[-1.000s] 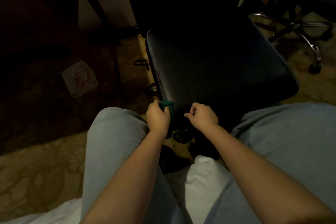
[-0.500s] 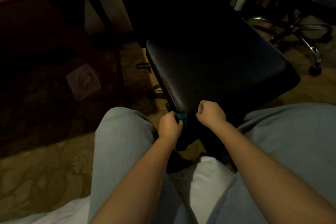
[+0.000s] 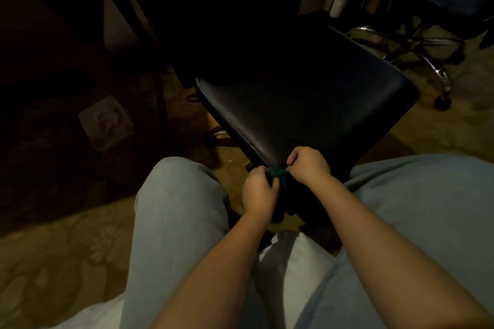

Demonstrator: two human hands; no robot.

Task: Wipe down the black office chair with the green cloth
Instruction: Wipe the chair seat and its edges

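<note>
The black office chair (image 3: 307, 104) stands right in front of my knees, its glossy seat turned so that one corner points at me. A small bunched green cloth (image 3: 278, 173) sits at that near corner, mostly hidden between my hands. My left hand (image 3: 259, 191) grips the cloth from the left, fingers curled around it below the seat edge. My right hand (image 3: 308, 164) is at the corner itself with curled fingers; it touches the cloth, and its fingertips look pinched at the seat edge.
A second office chair with a chrome star base (image 3: 427, 48) stands at the back right. A clear plastic container (image 3: 105, 123) lies on the patterned carpet to the left, beside a dark table leg (image 3: 149, 43). My jeans-clad knees frame the chair.
My left hand has slid the cloth rightward along the seat's front edge to the near corner. My hands have come together there, and the right one now touches the cloth.
</note>
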